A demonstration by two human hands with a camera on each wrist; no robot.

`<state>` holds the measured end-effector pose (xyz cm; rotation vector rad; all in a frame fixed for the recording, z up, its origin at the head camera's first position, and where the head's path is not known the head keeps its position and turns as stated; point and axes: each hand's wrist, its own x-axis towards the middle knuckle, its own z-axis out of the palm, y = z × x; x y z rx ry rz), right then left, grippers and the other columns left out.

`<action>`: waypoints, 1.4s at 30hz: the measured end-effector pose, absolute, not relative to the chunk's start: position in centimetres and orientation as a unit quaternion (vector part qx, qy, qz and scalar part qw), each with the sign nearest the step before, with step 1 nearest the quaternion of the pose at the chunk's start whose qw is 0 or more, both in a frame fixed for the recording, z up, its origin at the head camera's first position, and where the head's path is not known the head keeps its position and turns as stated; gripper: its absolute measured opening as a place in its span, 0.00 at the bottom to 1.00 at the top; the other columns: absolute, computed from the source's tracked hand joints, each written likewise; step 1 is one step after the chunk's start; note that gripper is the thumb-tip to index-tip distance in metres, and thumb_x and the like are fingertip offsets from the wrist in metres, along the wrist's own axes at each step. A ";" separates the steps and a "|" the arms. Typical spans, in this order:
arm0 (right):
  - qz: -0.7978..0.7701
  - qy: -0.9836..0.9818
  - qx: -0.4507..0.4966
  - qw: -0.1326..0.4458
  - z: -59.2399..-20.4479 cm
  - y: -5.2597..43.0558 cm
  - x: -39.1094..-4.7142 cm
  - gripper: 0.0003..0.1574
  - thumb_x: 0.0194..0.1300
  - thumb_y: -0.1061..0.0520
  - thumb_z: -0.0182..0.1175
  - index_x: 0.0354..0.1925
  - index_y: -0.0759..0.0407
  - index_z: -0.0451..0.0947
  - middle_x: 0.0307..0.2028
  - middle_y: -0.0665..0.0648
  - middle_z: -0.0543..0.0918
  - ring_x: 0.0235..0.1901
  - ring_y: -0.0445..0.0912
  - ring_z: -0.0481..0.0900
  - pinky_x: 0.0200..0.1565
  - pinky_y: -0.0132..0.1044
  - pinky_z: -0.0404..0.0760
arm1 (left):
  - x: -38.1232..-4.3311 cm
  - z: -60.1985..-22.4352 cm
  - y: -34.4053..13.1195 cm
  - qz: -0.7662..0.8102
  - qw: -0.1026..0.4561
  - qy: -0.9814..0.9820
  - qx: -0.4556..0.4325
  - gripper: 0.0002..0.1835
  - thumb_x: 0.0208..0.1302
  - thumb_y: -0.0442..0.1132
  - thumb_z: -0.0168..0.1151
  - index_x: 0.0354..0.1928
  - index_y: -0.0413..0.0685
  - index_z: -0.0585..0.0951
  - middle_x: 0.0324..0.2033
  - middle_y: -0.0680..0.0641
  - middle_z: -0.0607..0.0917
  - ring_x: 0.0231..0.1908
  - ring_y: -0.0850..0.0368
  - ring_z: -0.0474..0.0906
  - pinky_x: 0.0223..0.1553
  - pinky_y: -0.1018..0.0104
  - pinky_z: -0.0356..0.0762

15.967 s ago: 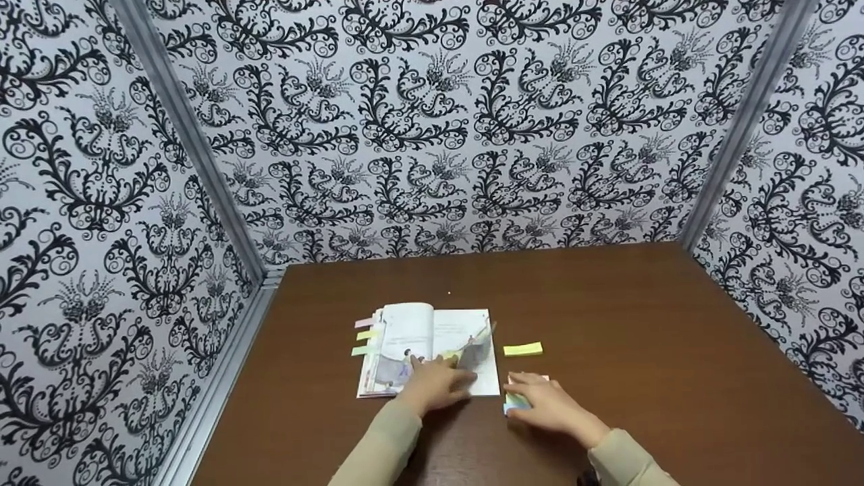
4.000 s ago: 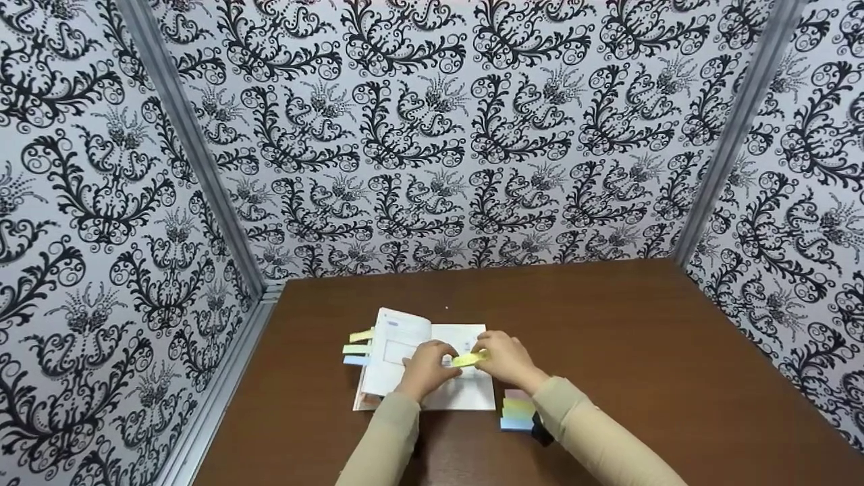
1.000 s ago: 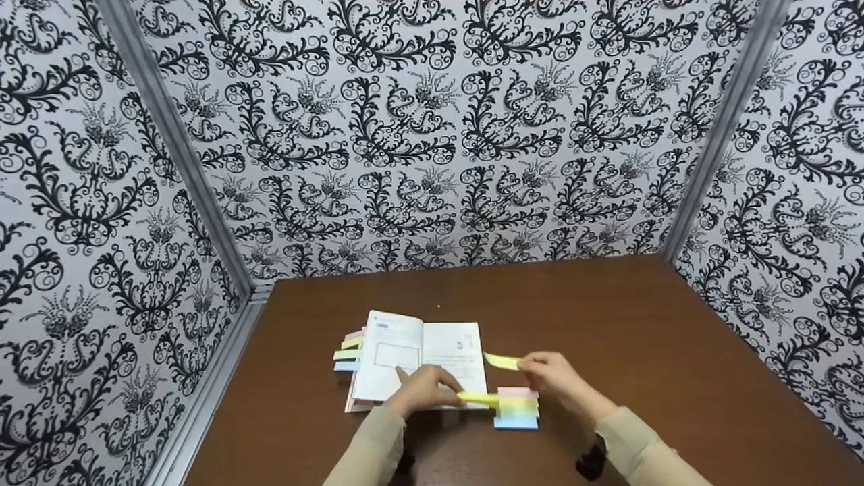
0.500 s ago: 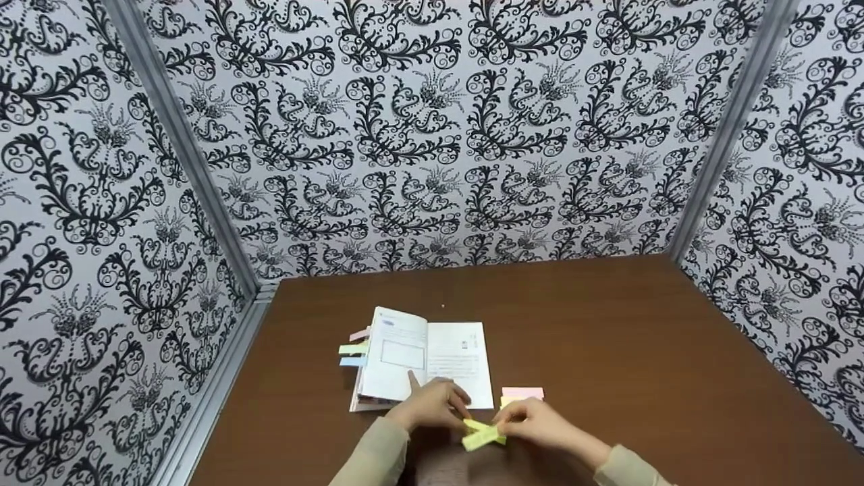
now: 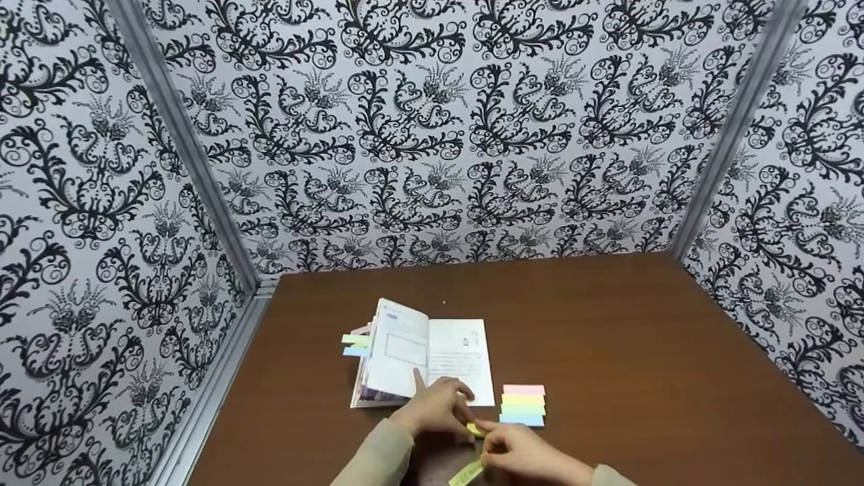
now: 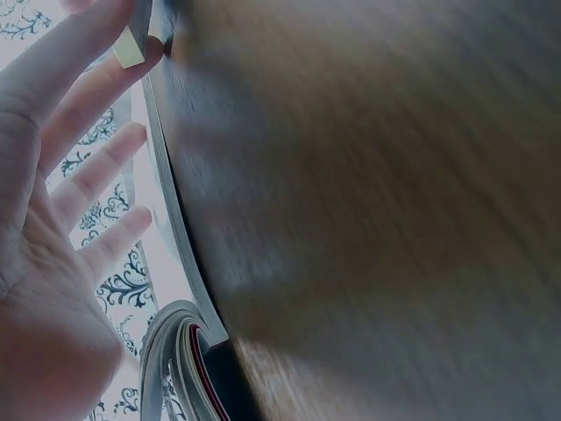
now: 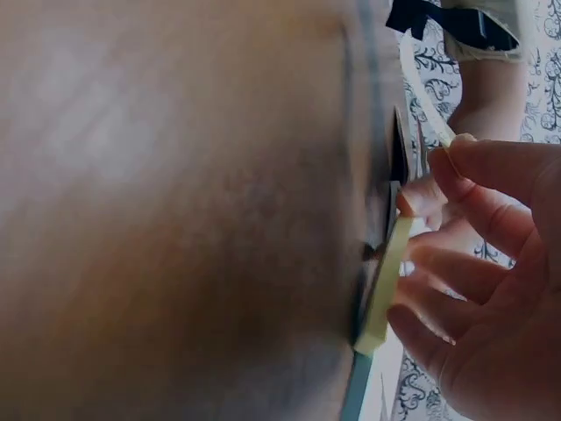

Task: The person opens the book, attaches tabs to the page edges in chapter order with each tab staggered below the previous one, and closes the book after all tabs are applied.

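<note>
My left hand (image 5: 439, 408) is over the lower edge of an open book (image 5: 459, 378), its thumb and index finger pinching a yellow sticky-note pad (image 5: 475, 430). The right wrist view shows this pad (image 7: 386, 285) edge-on. My right hand (image 5: 523, 451) meets the left hand in front of the book and pinches a single yellow sticky note (image 5: 466, 474), which hangs toward the near side. In the right wrist view the sticky note (image 7: 422, 101) curves up from the right thumb and index finger. Coloured tabs (image 5: 356, 352) stick out of the book's left edge.
Right of the book lies a fanned row of pink, yellow, green and blue sticky-note pads (image 5: 523, 408) on the brown table (image 5: 607, 337). The left page (image 5: 398, 351) stands partly raised. Patterned walls (image 5: 432, 135) with metal posts enclose the table.
Since the first frame, pages were turned and the yellow pad was picked up. Within the last second, the right hand moved from right of the book down and left with the note, beside the left hand.
</note>
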<state>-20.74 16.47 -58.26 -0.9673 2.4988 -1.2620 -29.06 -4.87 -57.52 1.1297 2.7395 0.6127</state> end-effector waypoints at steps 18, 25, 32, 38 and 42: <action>-0.363 0.884 -0.288 0.069 -58.2 18.5 -19.7 0.09 0.64 0.52 0.63 0.27 0.49 0.82 0.59 0.76 0.71 0.59 0.70 0.69 0.30 0.31 0.75 | -30.2 -57.4 -5.5 0.257 0.090 0.894 0.357 0.08 0.53 0.53 0.72 0.30 0.60 0.90 0.47 0.66 0.83 0.60 0.58 0.72 0.50 0.17 0.20; -0.344 0.899 -0.270 0.023 -58.5 19.9 -21.3 0.10 0.62 0.54 0.64 0.24 0.50 0.80 0.57 0.74 0.75 0.58 0.69 0.70 0.49 0.52 0.79 | -30.1 -57.4 -5.6 0.261 0.087 0.891 0.360 0.07 0.54 0.51 0.72 0.30 0.59 0.90 0.46 0.65 0.84 0.60 0.55 0.72 0.51 0.17 0.22; -0.344 0.906 -0.249 0.011 -58.6 20.9 -23.3 0.09 0.62 0.55 0.64 0.25 0.53 0.80 0.56 0.74 0.75 0.58 0.69 0.71 0.49 0.59 0.76 | -30.1 -57.7 -5.6 0.278 0.092 0.885 0.362 0.07 0.54 0.49 0.72 0.31 0.57 0.90 0.46 0.64 0.84 0.61 0.54 0.72 0.55 0.20 0.25; -0.350 0.906 -0.238 0.006 -58.5 21.6 -25.0 0.08 0.61 0.55 0.65 0.26 0.55 0.81 0.54 0.74 0.76 0.57 0.70 0.72 0.52 0.62 0.73 | -30.2 -57.9 -5.4 0.281 0.097 0.885 0.358 0.07 0.54 0.49 0.72 0.31 0.57 0.90 0.46 0.64 0.84 0.61 0.55 0.72 0.58 0.22 0.30; -0.353 0.907 -0.228 -0.003 -58.3 22.2 -26.1 0.08 0.61 0.56 0.65 0.26 0.56 0.81 0.53 0.74 0.78 0.55 0.69 0.74 0.48 0.57 0.77 | -30.1 -57.6 -5.2 0.282 0.097 0.887 0.353 0.07 0.54 0.51 0.72 0.30 0.58 0.89 0.46 0.65 0.84 0.62 0.55 0.71 0.56 0.20 0.28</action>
